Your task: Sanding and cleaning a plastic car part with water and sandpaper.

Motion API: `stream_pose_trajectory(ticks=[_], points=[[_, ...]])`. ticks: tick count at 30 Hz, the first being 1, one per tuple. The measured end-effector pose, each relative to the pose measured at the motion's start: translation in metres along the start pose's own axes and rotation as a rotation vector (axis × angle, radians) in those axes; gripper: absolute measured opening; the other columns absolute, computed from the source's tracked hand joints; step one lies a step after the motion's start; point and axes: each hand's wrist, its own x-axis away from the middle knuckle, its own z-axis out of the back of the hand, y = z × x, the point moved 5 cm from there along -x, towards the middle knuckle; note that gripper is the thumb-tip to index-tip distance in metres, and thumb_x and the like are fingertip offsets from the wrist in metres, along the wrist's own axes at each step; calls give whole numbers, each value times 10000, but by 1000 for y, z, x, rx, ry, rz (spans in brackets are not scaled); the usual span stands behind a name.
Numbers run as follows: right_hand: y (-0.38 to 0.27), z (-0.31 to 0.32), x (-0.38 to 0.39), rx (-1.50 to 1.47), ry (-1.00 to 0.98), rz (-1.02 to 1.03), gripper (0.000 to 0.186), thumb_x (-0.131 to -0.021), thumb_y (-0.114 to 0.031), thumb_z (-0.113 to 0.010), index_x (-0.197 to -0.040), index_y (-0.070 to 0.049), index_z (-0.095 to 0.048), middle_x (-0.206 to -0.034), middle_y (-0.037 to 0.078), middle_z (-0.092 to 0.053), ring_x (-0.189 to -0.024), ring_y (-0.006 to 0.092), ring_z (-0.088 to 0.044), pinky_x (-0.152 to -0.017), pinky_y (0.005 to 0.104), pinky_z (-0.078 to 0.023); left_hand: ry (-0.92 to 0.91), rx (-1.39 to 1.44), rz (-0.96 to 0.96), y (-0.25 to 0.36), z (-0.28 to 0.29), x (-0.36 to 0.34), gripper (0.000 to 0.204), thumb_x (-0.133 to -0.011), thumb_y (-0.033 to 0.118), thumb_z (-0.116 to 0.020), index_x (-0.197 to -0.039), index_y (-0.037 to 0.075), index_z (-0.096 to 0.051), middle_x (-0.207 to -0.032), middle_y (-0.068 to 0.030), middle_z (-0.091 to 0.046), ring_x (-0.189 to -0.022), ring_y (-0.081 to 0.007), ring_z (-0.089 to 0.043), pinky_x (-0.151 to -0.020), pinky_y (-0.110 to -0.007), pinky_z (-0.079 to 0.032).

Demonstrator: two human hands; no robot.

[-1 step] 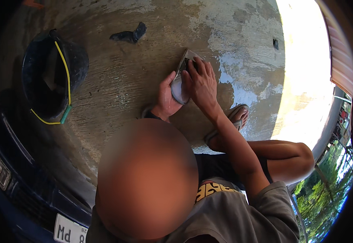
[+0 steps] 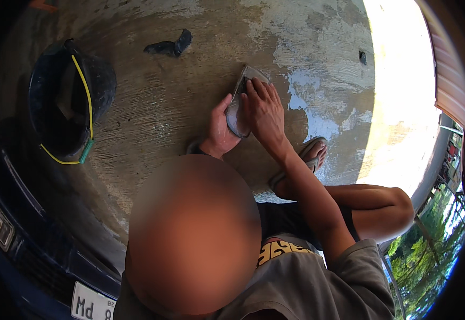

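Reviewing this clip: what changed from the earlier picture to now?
The fingers of the right hand shifted slightly back toward the person and look closer together on the flat object. No new grasp or release shows. The left hand still holds the object; the bucket and the dark scrap on the floor stayed put.

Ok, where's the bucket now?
In the head view, the black bucket is at left, just above the dark vehicle and left of the black scrap.
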Motion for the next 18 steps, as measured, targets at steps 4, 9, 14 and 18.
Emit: stream_pose_trajectory(ticks=[4, 9, 14, 18], points=[[-22, -6, 44, -47, 5, 40, 409, -968, -174, -552, -1320, 32, -576, -1398, 234, -557, -1339, 354, -509, -1145, 447, -369, 229, -154, 11, -12, -1, 9, 515, -1049, 443, -408, -1398, 82, -523, -1389, -77, -581, -1268, -216, -558, -1104, -379, -406], [4, -8, 16, -180, 43, -33, 384, -973, -168, -579, -1293, 44, -595, -1372, 260, -565, -1322, 382, -517, -1122, 427, -397, 346, -281, -108, -29, 3, 20, 528, -1061, 453, -394, -1446, 101, -473, -1453, -69, -531, -1339, -216, -500, -1159, -398, -343], [-16, -3, 49, -281, 86, -73, 282, -943, -159, -640, -1147, 28, -692, -1243, 229, -656, -1216, 370, -606, -1003, 414, -506, 364, -322, -113, -26, 5, 32, 554, -1058, 482, -399, -1440, 89, -476, -1450, -58, -532, -1341, -211, -494, -1152, -396, -351], [19, -7, 19, -284, 129, -61, 217, -923, -121, -634, -1100, -21, -708, -1181, 177, -697, -1175, 315, -641, -942, 410, -541, 328, -423, -155, -26, 1, 23, 551, -1062, 480, -391, -1420, 72, -490, -1419, -65, -555, -1324, -208, -505, -1129, -386, -379]])
